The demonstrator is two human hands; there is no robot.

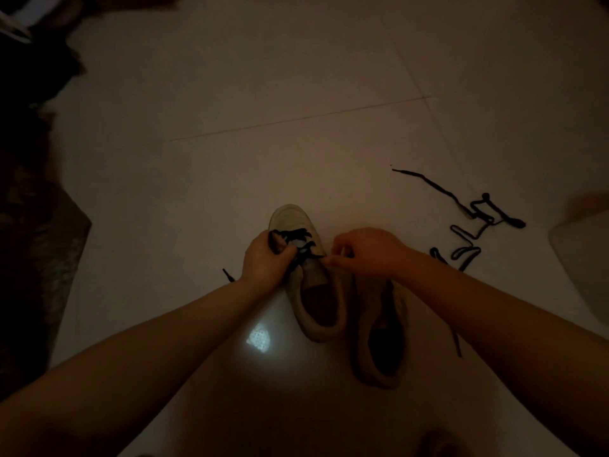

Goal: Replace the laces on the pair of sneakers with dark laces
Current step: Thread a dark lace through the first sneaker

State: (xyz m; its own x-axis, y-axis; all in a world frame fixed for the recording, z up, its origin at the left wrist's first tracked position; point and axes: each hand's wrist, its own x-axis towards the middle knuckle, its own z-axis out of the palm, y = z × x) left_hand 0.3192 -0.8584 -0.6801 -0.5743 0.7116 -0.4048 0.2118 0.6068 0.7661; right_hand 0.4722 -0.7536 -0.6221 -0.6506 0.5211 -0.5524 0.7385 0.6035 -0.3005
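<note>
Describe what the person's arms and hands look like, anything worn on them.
Both forearms are bare as far as the dim picture shows: no sleeves, and no watch, bracelet or glove visible. The left hand and right hand show no rings that I can make out, though the light is too low to be sure.

Pale tiled floor (296, 94) showing a bright light reflection (258, 338); dark blurred clutter (29, 159) lying along left edge; pale object (583, 258) sitting at right.
</note>
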